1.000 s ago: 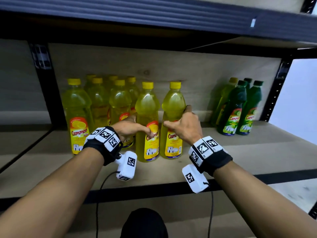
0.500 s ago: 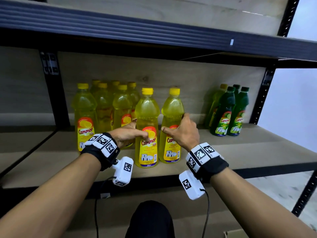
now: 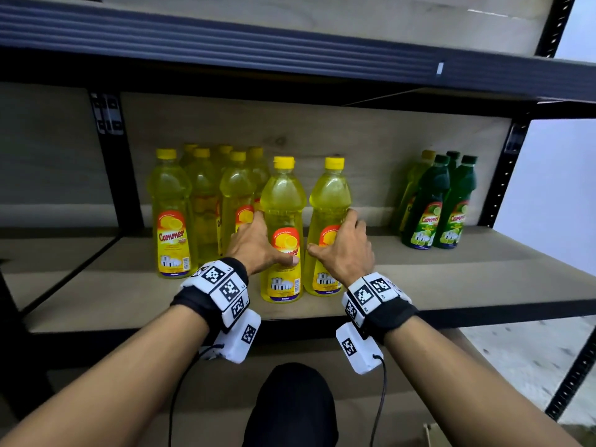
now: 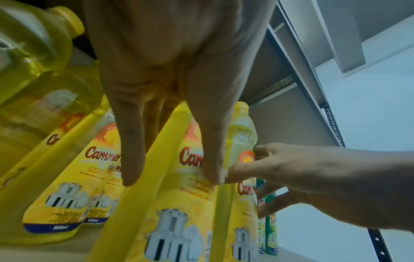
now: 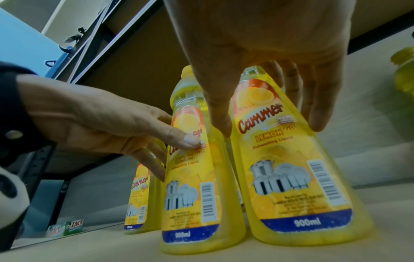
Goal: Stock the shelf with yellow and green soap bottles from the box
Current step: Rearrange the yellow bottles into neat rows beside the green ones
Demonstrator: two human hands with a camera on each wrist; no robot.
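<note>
On shelf (image 3: 419, 285) — left hand (image 3: 258, 243), right hand (image 3: 345, 250) each loosely cupping upright yellow bottle (image 3: 283, 201), fingers spread

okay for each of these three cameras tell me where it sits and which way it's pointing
Head: worn on the head, looking forward and down at the shelf; both forearms show.
Left wrist: under the left hand, looking up along its fingers.
Right wrist: under the right hand, likewise.
Shared: the two front yellow bottles appear in all three views.
</note>
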